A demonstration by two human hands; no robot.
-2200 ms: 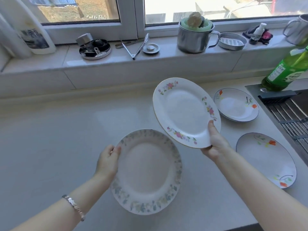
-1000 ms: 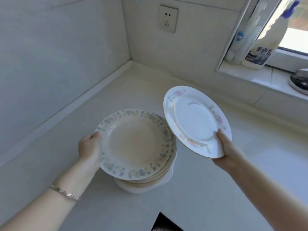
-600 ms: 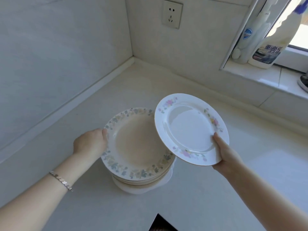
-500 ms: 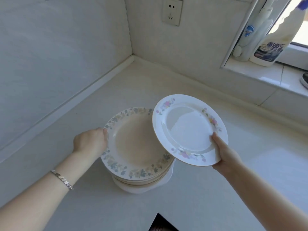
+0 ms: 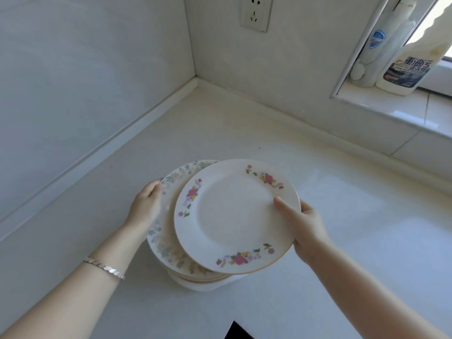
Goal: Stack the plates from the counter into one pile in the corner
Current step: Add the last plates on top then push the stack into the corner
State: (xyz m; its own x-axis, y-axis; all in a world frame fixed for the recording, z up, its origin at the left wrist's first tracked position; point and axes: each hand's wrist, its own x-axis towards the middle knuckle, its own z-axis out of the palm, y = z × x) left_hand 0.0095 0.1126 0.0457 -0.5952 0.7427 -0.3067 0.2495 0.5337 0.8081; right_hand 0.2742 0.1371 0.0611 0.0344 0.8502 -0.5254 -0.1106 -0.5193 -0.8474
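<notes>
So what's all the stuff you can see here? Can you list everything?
Pink-flower plate: one, white, over the pile, held by its right edge.
Blue-green leafy plate: one, cream, top of the pile beneath it.
Plate pile: count unclear, cream and white, on the counter.
Counter: one, white, runs into the corner.
Wall socket: one, white, back wall.
Bottles: two, white, on the window sill.
Bracelet: one, silver, left wrist.
Left hand: on the leafy plate's rim.
Right hand: gripping the pink-flower plate.

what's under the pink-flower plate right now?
Under the pink-flower plate, held by the right hand, is a pale leaf-rimmed plate that the left hand steadies, on a pile of more rims. Their count and middles are covered.
</notes>
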